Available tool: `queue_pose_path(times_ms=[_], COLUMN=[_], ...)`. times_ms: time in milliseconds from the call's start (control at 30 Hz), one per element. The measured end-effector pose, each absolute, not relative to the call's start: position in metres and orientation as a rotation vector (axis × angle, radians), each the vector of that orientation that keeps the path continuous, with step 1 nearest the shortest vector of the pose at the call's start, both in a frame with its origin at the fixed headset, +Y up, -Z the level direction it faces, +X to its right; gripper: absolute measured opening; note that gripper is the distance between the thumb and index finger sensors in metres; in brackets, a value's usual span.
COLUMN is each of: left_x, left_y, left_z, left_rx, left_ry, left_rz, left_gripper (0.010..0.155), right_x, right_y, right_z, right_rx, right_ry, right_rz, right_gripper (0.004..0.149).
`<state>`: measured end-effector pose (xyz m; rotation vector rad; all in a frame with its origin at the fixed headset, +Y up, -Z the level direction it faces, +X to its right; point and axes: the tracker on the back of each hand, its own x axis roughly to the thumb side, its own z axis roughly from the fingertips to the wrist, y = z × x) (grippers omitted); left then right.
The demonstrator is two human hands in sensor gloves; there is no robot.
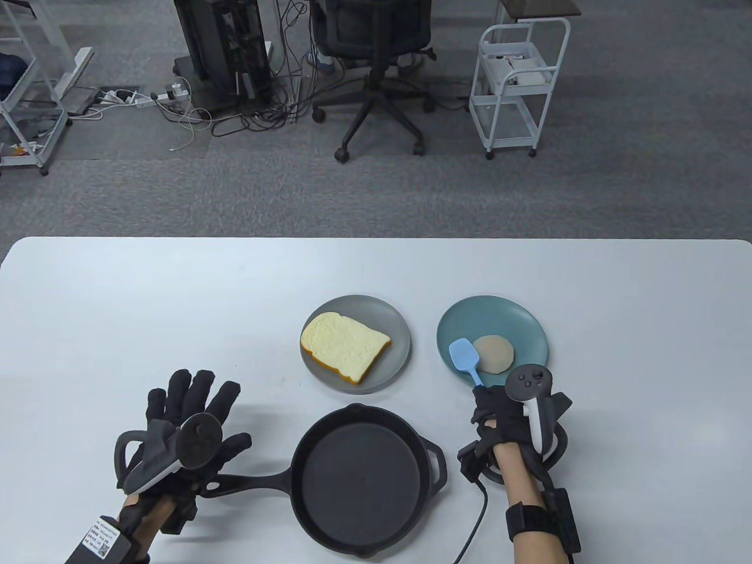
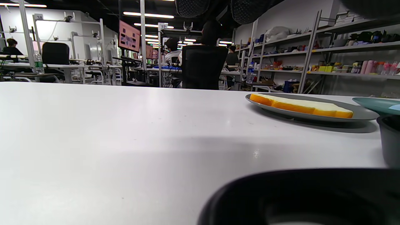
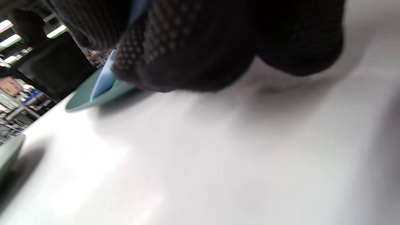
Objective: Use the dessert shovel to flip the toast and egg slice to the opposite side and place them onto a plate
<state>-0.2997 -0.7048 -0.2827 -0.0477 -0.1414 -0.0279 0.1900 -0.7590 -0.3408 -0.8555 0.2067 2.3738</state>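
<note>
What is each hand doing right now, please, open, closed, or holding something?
Left hand: open, fingers spread above the table, beside the pan handle, holding nothing.
Right hand: curled round the handle of the blue dessert shovel.

toast (image 2: pixel 300 107) on grey plate (image 2: pixel 362 116), white table (image 2: pixel 125 131), teal plate (image 2: pixel 375 104) edge

Layout relative to the skillet (image 1: pixel 361 479), which lies at the table's (image 1: pixel 117 305) near edge. Its handle (image 1: pixel 247 485) extends left, beneath the left hand (image 1: pixel 188 437). Behind the skillet: a plate (image 1: pixel 396 335) bearing the toast (image 1: pixel 342 346). Behind and right: a second plate (image 1: pixel 523 320) bearing the egg slice (image 1: pixel 494 354), with the dessert shovel (image 1: pixel 465 356) just left of the slice. The right hand (image 1: pixel 499 414) lies right of the skillet, gripping the shovel's handle.
</note>
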Motion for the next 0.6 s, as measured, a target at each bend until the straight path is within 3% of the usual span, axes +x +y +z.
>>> queue_pose_path(times_ms=[600], left_x=[-0.295], left_y=[-0.706], left_z=[-0.283], left_rx=[-0.058], left_ry=[-0.164], left_rz=[-0.037], left_gripper=[0.090], right_x=[0.174], right_y=[-0.736], right_z=[-0.327], right_rx=[-0.817], right_ry=[0.249], right_rz=[2.789], right_gripper=[0.074])
